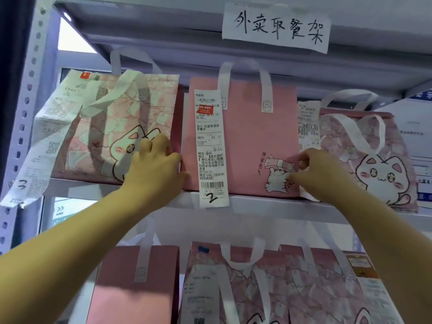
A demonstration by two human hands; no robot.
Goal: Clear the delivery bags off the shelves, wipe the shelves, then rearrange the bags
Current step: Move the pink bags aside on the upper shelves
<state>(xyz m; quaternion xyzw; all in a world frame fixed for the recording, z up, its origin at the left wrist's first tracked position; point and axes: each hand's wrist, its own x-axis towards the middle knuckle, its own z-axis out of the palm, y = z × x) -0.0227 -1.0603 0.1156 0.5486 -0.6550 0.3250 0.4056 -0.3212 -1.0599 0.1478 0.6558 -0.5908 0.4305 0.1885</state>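
Note:
A plain pink delivery bag (254,127) with a long receipt marked "2" stands in the middle of the upper shelf (268,205). My left hand (155,167) grips its left edge, fingers curled behind the side. My right hand (313,169) pinches its right edge by the small cat drawing. A patterned cat bag (105,127) with a receipt marked "3" stands to its left. Another cat bag (364,160) stands to its right, partly hanging over the shelf edge.
The lower shelf holds a plain pink bag (138,284) and patterned pink bags (257,288), (350,288) with receipts. A handwritten paper sign (275,26) is taped to the shelf above. A perforated metal upright (25,108) bounds the left side.

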